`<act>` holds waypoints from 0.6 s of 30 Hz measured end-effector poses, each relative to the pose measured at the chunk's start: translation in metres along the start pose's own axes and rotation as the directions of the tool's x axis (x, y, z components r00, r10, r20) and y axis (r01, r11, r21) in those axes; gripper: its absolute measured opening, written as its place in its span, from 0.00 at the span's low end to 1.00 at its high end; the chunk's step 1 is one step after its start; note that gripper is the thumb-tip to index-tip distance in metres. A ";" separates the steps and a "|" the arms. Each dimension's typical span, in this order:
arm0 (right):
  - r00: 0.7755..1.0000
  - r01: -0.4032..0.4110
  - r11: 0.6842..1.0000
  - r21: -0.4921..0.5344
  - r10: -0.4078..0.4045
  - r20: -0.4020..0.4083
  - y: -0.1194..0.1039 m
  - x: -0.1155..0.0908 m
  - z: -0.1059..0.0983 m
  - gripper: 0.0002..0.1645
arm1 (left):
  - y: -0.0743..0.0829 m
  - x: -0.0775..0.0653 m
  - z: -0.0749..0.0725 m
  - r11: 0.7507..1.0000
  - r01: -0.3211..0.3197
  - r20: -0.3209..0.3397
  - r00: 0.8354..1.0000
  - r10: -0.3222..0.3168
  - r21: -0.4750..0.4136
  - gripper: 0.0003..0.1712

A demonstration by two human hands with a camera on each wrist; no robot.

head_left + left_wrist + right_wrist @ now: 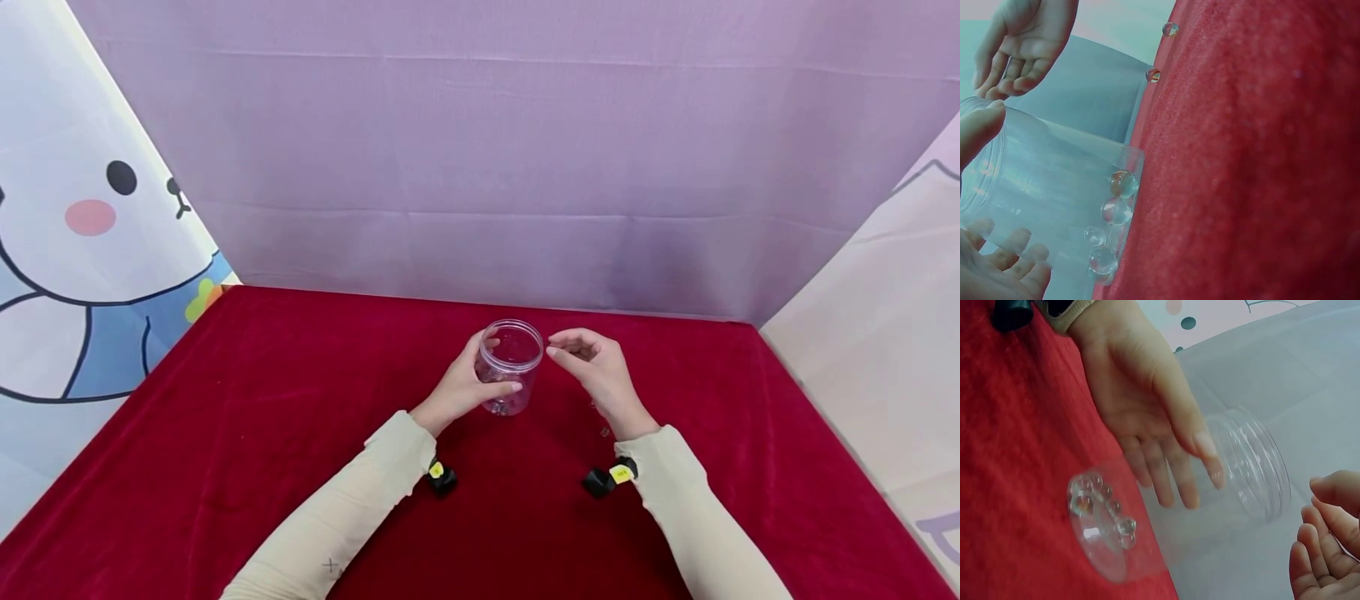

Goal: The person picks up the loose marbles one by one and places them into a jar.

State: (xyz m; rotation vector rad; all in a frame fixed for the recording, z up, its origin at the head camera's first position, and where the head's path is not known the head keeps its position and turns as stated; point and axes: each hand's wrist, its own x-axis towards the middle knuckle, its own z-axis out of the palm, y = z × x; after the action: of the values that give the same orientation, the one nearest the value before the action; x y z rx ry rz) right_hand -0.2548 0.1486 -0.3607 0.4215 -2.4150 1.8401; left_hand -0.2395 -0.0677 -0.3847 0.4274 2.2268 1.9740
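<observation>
A clear plastic jar [512,392], without a lid on its rim, stands on the red cloth in the head view, tilted little if at all. My left hand [462,385] grips it from the left side, thumb in front and fingers behind. Several glass marbles [1116,211] lie at the jar's bottom. Just right of the rim hovers my right hand [600,371], apart from the jar. Its fingers are loosely bent, and no object shows between thumb and fingertips [1300,556]. Two loose marbles [1153,75] lie on the cloth, near the right wrist in the head view.
Red velvety cloth [300,375] covers the table. A lilac curtain [487,150] rises behind it, with printed cartoon panels [82,275] at the left and a pale panel [885,333] at the right. Black wrist straps [600,482] sit by both cuffs.
</observation>
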 end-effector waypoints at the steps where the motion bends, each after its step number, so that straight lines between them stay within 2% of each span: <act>1: 1.000 -0.003 1.000 -0.005 0.003 -0.003 0.001 -0.001 -0.003 0.18 | 0.000 0.000 0.000 1.000 -0.002 -0.001 1.000 0.002 0.001 0.52; 18: 1.000 -0.027 0.998 -0.064 0.027 -0.005 0.028 -0.022 -0.040 0.15 | -0.001 0.001 0.000 1.000 0.011 -0.006 1.000 -0.010 0.006 0.52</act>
State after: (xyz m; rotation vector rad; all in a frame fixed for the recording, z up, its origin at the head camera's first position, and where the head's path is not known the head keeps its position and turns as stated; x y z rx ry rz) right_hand -0.2453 0.1972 -0.3804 0.3816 -2.4817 1.7662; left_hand -0.2407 -0.0679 -0.3859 0.4106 2.2342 1.9663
